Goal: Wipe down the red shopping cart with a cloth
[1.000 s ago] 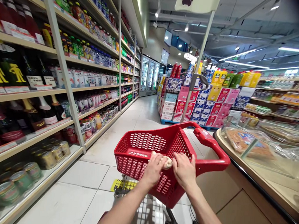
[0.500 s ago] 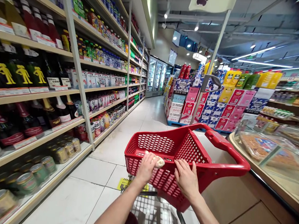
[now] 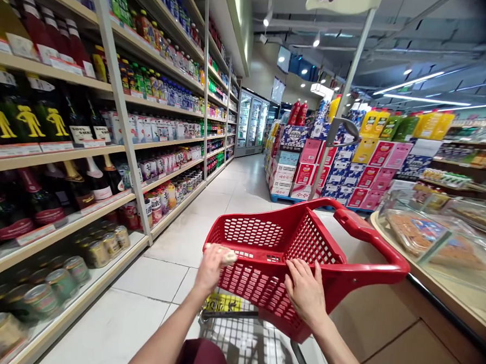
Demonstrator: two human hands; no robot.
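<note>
A red plastic shopping cart (image 3: 263, 270) with perforated walls stands in front of me, its handle to the right. My left hand (image 3: 211, 266) is closed on a crumpled off-white cloth (image 3: 228, 257) and presses it to the near rim, close to the cart's left corner. Part of the cloth is hidden under the fingers. Further right along the same rim, my right hand (image 3: 306, 289) grips the cart, its fingers over the edge and the thumb apart. No goods show in the visible part of the basket.
Shelves of bottles and cans (image 3: 164, 123) line the left side. Stacked drink cartons (image 3: 309, 169) stand beyond the cart, behind a metal pole (image 3: 345, 89). A counter with packaged food (image 3: 435, 235) lies close on the right. Pale tiled floor (image 3: 156, 275) runs between.
My left hand has slid left along the near rim with the cloth, toward the cart's corner. My right hand keeps its place on the rim. The view has shifted slightly.
</note>
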